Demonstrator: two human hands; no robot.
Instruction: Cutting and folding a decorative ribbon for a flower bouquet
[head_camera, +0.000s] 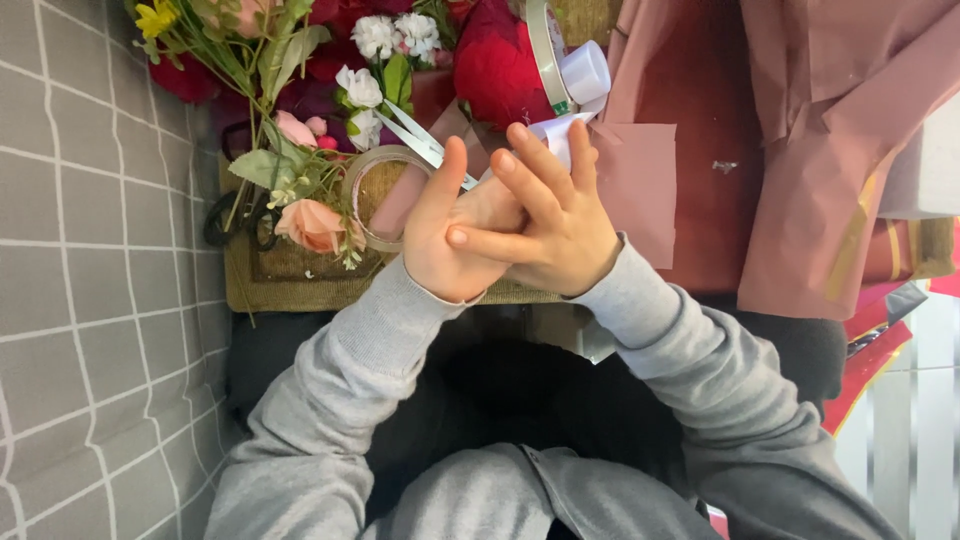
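My left hand (438, 238) and my right hand (565, 225) meet above the edge of a burlap mat (290, 280), both in grey sleeves. The left thumb points up. The right hand's fingers and thumb close around the left hand's fingers and hide them. A white scrap of paper (556, 135) shows just behind the right fingertips; whether either hand holds it is hidden. A roll of clear tape (372, 200) lies just left of my left hand, beside a pink strip of paper (398, 205).
Artificial flowers lie on the mat: a peach rose (312, 224), white blooms (395, 35), red ones (495, 65). Black-handled scissors (232, 218) sit at the mat's left. Folded pink wrapping paper (800, 150) fills the right. Grey checked fabric (90, 250) covers the left.
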